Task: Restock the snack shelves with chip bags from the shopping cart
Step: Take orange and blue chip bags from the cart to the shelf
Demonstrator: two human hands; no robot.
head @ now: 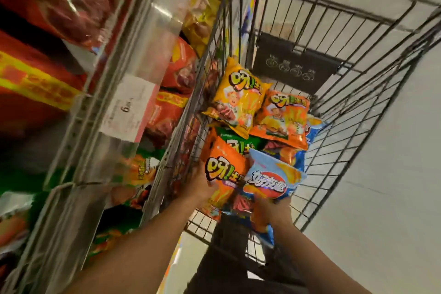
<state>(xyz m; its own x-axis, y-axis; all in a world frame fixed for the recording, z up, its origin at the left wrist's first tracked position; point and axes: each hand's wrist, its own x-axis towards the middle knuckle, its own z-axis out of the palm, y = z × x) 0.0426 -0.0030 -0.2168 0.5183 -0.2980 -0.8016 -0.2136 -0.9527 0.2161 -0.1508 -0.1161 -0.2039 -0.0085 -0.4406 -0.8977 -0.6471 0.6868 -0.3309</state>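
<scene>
Your left hand [202, 181] grips the orange bag [223, 174], right hand [272, 210] grips the blue bag [272, 181]; snack shelves [114, 112] lie left of both, over the cart [358, 93] rim.

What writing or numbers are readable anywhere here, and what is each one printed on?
"好友趣": light blue chip bag held by the right hand.
"呀!土": orange chip bag held by the left hand; the yellow bag shows the same logo, partly legible.
"6": shelf price tag; the other print is blurred.
Cart's dark panel: pictograms only, no words.
</scene>
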